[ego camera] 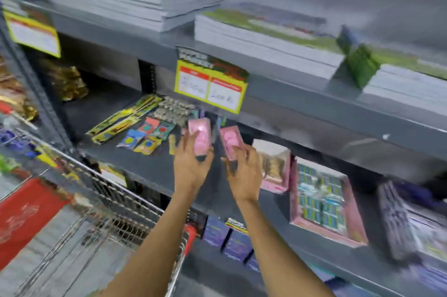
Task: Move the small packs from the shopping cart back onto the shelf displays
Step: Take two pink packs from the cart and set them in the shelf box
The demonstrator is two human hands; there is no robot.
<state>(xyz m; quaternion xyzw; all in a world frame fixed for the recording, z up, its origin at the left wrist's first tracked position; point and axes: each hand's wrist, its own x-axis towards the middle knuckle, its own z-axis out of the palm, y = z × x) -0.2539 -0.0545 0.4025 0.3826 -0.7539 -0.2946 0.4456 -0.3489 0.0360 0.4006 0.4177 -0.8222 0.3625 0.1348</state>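
Both arms reach over the grey shelf (135,158), left hand (191,163) pinching one pink pack (200,135) by its lower end, right hand (243,170) wrapped round the bottom of a second pink pack (231,140), both packs held up off the shelf and just apart, the shopping cart (116,197) down to the left. Risk: grips sit low on the packs, so either could tip or slip on release and knock the loose colourful packs (147,134) just left. Frame is blurred, so the exact placement spot is unclear; packs could land in the wrong display, e.g. by the pink box (274,166).
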